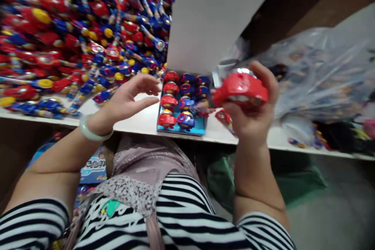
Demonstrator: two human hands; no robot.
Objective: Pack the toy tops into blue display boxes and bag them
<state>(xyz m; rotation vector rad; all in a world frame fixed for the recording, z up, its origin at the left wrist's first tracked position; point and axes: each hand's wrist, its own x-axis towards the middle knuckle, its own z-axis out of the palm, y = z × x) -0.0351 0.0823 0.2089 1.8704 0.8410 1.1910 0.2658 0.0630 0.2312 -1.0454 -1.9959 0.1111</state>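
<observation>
My right hand point(254, 105) is raised at the right of the box, its fingers wrapped round a red toy point(241, 89) with a silvery top. On the left, my left hand point(131, 99) hovers over the white table edge, fingers apart and holding nothing. Between the hands lies a blue box point(181, 130) with rows of toys. Its left column has red toys point(168, 102); blue toys point(186, 120) fill the middle one. The right column shows blue toys at the back, and its front part is partly hidden by a blurred wrapped piece.
A large heap of red and blue toys point(88, 39) covers the table's left side. A white panel point(211, 15) stands behind the box. Clear plastic bags point(322, 74) lie at the right. Below the white table point(137, 124) are a printed blue box point(95, 170) and green bag point(301, 185).
</observation>
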